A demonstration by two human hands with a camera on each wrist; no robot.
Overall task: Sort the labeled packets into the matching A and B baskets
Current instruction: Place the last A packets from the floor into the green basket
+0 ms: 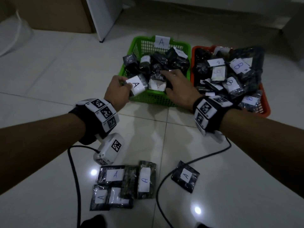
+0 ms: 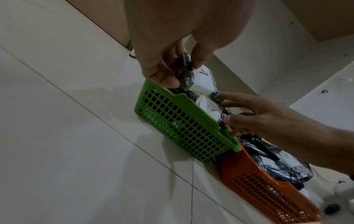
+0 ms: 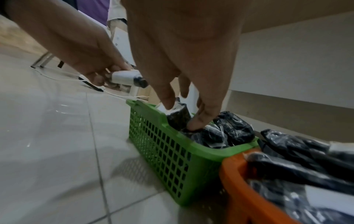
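Note:
My left hand (image 1: pixel 121 87) pinches a dark packet with a white A label (image 1: pixel 136 85) above the front left corner of the green basket (image 1: pixel 153 97), which carries an A tag. The wrist views show that packet (image 2: pixel 201 81) (image 3: pixel 126 77) between thumb and fingers. My right hand (image 1: pixel 174 81) reaches into the green basket (image 3: pixel 162 151) with fingers (image 3: pixel 199 121) stretched down onto the dark packets inside. Right of it, the orange basket (image 1: pixel 264 109) is heaped with B packets. Several A packets (image 1: pixel 115 174) lie on the floor near me, one (image 1: pixel 185 176) apart at the right.
Two black cables (image 1: pixel 74 170) run over the white tiled floor by the loose packets. A white unit (image 1: pixel 109 148) hangs under my left wrist. Behind the baskets stand a white cabinet (image 1: pixel 102 17) and a low wall.

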